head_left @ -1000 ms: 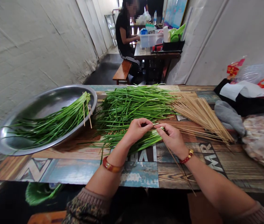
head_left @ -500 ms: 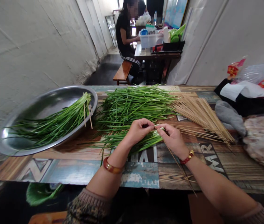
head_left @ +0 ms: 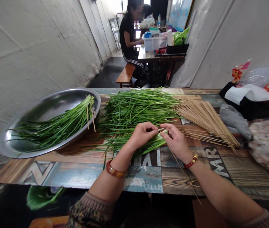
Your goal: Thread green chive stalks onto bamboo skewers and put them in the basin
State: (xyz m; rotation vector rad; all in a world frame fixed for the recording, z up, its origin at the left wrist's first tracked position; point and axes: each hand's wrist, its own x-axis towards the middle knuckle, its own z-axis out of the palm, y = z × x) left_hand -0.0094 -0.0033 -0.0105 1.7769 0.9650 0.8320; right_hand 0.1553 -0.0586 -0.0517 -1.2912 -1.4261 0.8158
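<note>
My left hand [head_left: 144, 135] is closed in a pinch on the pale end of a garlic chive, just left of my other hand. My right hand [head_left: 176, 142] is closed around the upper part of a thin bamboo skewer [head_left: 178, 163], whose long end slants down past the table's front edge. Fingertips of both hands almost meet, hiding the skewer's tip. Under them, a smaller bunch of chives [head_left: 154, 146] lies with white ends to the right. Behind spreads the large pile of loose green chives [head_left: 141, 106]. Many bamboo skewers [head_left: 206, 122] fan out to its right.
A steel basin [head_left: 13, 146] at left holds skewered chives [head_left: 65, 125]. At right lie a grey cloth-like bundle [head_left: 234, 118] and a plastic bag of pale pieces [head_left: 267, 142]. Beyond the patterned table [head_left: 89, 172], a person [head_left: 127, 34] sits on a bench [head_left: 126, 73].
The hands stay in nearly the same place; the right fingers have shifted slightly at the chive ends. The whole view has moved a little.
</note>
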